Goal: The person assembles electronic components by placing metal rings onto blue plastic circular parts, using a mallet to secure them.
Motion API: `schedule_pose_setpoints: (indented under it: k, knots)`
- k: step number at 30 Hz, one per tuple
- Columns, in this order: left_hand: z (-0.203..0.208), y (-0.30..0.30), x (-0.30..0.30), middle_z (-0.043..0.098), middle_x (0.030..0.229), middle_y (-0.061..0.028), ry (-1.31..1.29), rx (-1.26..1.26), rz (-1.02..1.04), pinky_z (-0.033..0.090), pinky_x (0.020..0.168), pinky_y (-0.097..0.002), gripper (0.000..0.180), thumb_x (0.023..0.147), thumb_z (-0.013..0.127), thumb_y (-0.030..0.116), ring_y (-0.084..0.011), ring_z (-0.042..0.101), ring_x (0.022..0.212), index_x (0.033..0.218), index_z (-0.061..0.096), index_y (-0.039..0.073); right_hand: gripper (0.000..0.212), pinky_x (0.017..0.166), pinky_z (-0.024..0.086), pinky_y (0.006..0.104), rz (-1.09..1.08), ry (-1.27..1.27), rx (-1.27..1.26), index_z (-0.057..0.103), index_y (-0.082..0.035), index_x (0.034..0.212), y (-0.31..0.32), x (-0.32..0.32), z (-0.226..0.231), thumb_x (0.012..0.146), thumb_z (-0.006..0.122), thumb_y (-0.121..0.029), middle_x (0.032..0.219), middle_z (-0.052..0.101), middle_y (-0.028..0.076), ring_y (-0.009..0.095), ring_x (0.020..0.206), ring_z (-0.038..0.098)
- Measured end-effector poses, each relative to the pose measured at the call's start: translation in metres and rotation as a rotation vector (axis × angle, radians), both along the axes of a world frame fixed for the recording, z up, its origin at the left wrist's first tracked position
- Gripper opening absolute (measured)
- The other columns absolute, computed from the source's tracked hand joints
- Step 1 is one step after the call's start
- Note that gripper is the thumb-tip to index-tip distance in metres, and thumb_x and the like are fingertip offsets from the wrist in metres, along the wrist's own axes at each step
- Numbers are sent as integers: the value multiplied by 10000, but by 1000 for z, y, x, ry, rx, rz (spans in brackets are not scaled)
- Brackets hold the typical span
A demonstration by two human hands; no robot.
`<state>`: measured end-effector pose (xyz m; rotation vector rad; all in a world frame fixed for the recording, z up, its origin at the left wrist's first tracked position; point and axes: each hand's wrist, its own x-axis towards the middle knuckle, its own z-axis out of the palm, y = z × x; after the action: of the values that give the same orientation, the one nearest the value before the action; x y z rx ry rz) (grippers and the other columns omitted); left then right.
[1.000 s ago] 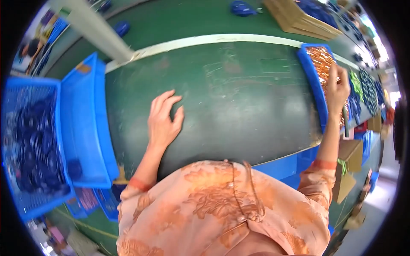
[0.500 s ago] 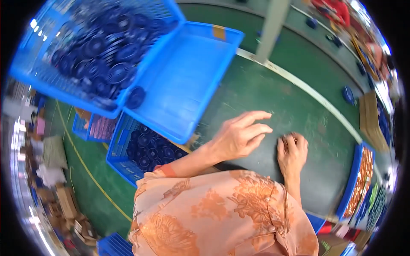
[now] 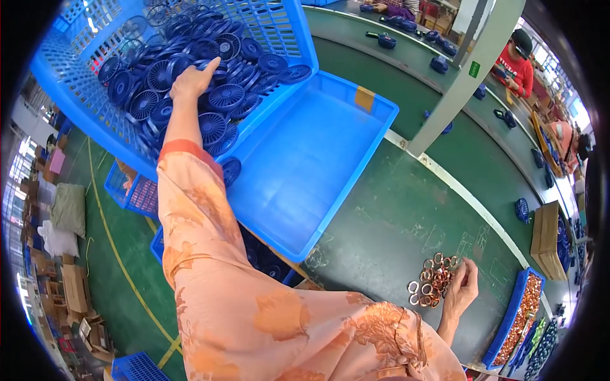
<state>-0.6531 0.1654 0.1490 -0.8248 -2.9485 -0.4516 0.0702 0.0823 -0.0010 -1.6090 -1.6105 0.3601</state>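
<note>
1. Head view: the person's right hand (image 3: 463, 287) was at a loose pile of copper-coloured rings (image 3: 436, 279) on the green table (image 3: 394, 197), fingers bent; whether they pinched one could not be told.
2. Rightward stood a narrow blue bin (image 3: 508, 314) of copper-coloured pieces.
3. Leftward sat a shallow blue tray (image 3: 305, 152).
4. Beyond, the left hand (image 3: 192, 81) reached onto dark blue round grilles (image 3: 227, 95) heaped in a blue crate (image 3: 304, 38), one digit outstretched, its grip unclear.
5. Farthest, a co-worker in red (image 3: 518, 66) sat past a pillar (image 3: 467, 76).
</note>
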Motion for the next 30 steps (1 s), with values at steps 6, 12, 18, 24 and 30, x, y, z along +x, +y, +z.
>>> schedule_pose_setpoints:
  k: [6, 12, 18, 24, 30]
  knots:
    - [-25, 6, -51, 562, 1515, -184, -95, 363, -201, 349, 1182, -476, 1054, 757, 527, 909, -363, 508, 1423, 1513, 538, 175, 201, 665, 474, 258, -164, -114, 111, 705, -13, 1173, 1, 33, -30, 1058, 610, -148, 935, 669, 15, 85, 734, 546]
    - [-53, 14, 7, 732, 1196, -119, -180, 478, -550, 465, 1015, -381, 662, 854, 662, 688, -280, 658, 1156, 1159, 737, 105, 185, 708, 506, 319, -216, -84, 121, 712, -6, 1150, 7, 49, -53, 1041, 622, -125, 964, 684, 74, 159, 780, 601]
    - [-64, 25, 96, 760, 910, -112, -302, 553, -729, 552, 786, -342, 370, 863, 812, 398, -204, 713, 857, 1076, 721, 109, 206, 749, 508, 305, -211, -49, 139, 710, -15, 1166, 3, 57, -65, 1052, 620, -160, 1005, 702, 68, 165, 822, 605]
    - [-43, 0, 153, 746, 1087, -42, -411, 366, -1081, 543, 966, -348, 398, 944, 754, 379, -194, 703, 1049, 1221, 731, 94, 250, 805, 490, 273, -201, 142, 65, 677, -13, 1254, 0, 56, -57, 1069, 596, -160, 1015, 670, 25, 122, 886, 589]
    - [3, 40, 36, 744, 1154, -96, -426, 1009, -690, 553, 962, -338, 451, 987, 702, 323, -195, 703, 1086, 1308, 685, 7, 244, 827, 491, 278, -181, 132, 40, 674, -1, 1243, -1, 55, -52, 1055, 609, -143, 1012, 661, 30, 124, 919, 590]
